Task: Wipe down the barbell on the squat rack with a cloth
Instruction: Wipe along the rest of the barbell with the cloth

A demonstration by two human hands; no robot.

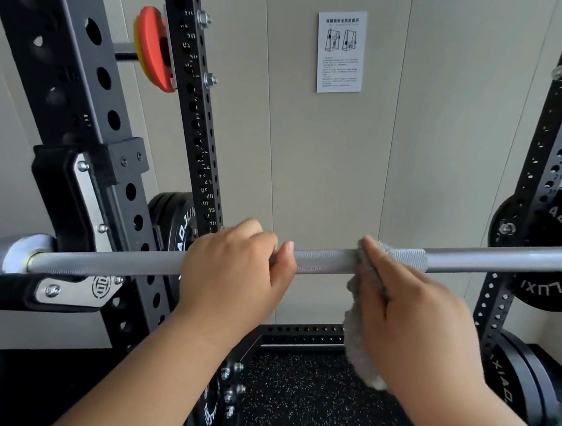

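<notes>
Nearest, grips the barbell (329,260) overhand with the left hand (231,269), fingers curled round the shaft; pinches the grey cloth (357,336) onto the knurling with the right hand (416,311), tail dangling. Beyond, sits in a J-hook (65,291) of the squat rack (90,97). Could roll the bar or drop the cloth if pressure slackens.

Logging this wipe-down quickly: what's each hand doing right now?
Left hand: closed, fingers curled over the barbell.
Right hand: closed, holding the grey cloth against the barbell.
</notes>
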